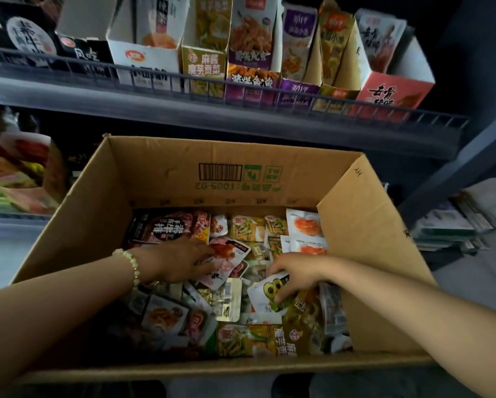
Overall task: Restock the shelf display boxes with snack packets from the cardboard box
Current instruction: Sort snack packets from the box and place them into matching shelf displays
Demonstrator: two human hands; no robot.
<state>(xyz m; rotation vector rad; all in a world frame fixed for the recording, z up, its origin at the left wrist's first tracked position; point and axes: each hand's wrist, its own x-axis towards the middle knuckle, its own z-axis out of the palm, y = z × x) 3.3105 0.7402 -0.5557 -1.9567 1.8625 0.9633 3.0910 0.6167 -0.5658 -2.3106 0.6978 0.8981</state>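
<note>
An open cardboard box sits in front of me, filled with several mixed snack packets. My left hand, with a pale bead bracelet on the wrist, reaches into the middle and grips a white-and-red packet. My right hand is curled around a white packet with a green print among the heap. Above the box, a row of shelf display boxes stands behind a wire rail, each partly holding upright packets.
The dark shelf edge runs just beyond the box's far wall. A lower shelf at the left holds red and green packets. Stacked goods lie at the right beside a slanted shelf post. The box's right flap stands up.
</note>
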